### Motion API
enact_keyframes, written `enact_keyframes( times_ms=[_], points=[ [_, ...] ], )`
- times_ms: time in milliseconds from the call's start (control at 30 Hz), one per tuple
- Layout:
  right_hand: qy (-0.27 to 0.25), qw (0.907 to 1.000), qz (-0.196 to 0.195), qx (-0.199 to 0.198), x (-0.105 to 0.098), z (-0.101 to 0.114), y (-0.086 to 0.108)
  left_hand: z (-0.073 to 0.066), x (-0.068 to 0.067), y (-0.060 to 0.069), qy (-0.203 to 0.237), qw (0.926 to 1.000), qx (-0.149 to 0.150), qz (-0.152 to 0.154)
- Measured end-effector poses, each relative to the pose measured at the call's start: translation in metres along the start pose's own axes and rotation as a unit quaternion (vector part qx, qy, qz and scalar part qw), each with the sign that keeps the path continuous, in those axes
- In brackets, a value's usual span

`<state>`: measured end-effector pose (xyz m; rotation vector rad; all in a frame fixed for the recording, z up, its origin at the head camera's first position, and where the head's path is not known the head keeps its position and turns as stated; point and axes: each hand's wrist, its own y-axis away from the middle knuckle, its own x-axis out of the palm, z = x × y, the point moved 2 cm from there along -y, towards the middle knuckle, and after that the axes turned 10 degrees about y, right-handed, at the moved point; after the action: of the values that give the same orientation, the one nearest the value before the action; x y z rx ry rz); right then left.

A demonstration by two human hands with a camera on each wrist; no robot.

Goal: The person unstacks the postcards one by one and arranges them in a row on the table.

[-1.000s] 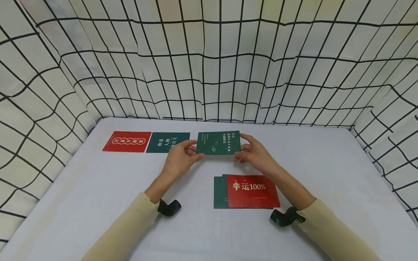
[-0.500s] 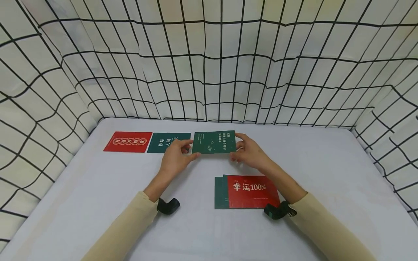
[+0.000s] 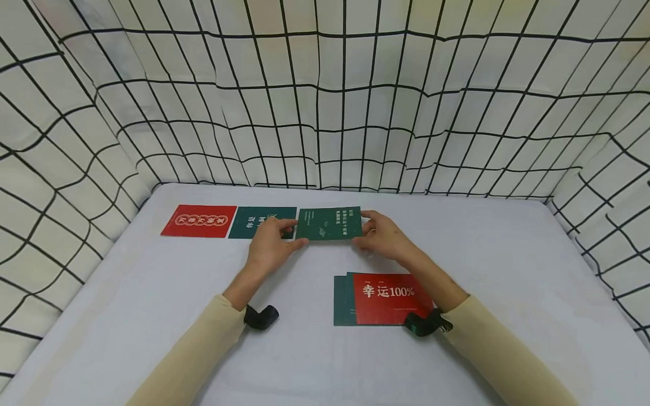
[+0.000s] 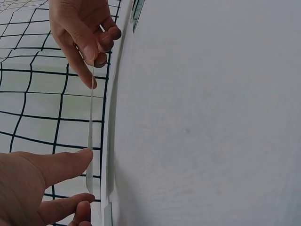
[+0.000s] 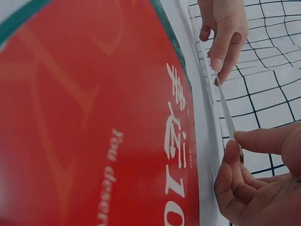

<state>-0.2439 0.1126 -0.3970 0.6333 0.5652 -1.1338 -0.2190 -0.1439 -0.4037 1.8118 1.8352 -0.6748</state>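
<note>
Left hand, right hand: pinch on green card over white table, black-gridded backdrop

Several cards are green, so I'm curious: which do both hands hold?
The green card at the far row's right end: left hand and right hand hold its ends; the other green cards lie on the table.

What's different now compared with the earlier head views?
The held card shifted left, closer to the laid green card, then dipped slightly; the left hand and right hand moved with it, keeping their grip. The laid green card, leftmost red card and pile stayed put.
</note>
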Motion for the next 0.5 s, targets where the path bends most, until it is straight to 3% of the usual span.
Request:
enact_keyframes(
  times_ms=[500],
  points=[
    [0.025, 0.9996, 0.006, 0.012, 0.002, 0.0, -0.01, 0.001, 0.0, -0.003, -0.048, 0.9988, 0.007, 0.003]
  ],
)
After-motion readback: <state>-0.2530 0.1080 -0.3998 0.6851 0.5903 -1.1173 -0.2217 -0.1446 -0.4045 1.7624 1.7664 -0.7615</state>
